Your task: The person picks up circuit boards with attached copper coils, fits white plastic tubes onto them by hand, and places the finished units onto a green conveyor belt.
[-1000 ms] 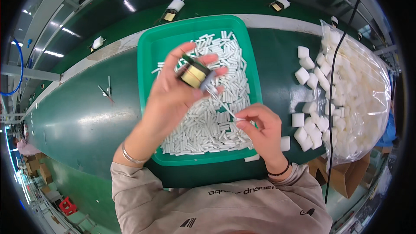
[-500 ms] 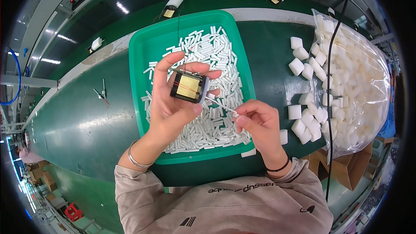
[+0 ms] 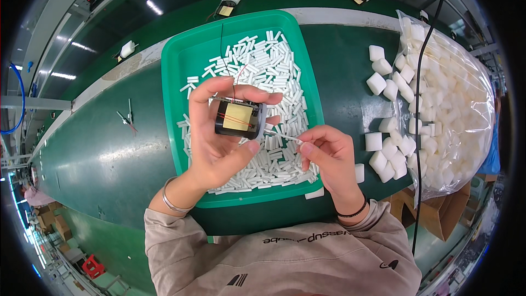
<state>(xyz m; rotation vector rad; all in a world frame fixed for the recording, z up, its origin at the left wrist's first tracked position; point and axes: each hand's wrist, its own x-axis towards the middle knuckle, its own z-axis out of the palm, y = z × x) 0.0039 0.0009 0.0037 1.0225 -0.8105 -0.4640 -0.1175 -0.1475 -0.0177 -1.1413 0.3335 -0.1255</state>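
My left hand is wrapped around a black motor-like part with a yellow patch and red wires across its face. From its right side runs a thin whitish strand. The far end of that strand is pinched between thumb and fingers of my right hand; whether a small sleeve sits on it there is too small to tell. Both hands are over a green tray that holds many short white tubes. Thin dark and red wires stick up from behind the part.
To the right, white foam blocks lie loose beside a clear bag full of them. A black cable hangs in front of the bag. Similar parts with white ends sit on the green belt beyond. A small thin-legged tool lies left.
My left hand has turned the part slightly and shifted it a little nearer to me. My right hand keeps its pinch almost in place. Parts on the far belt have moved right.
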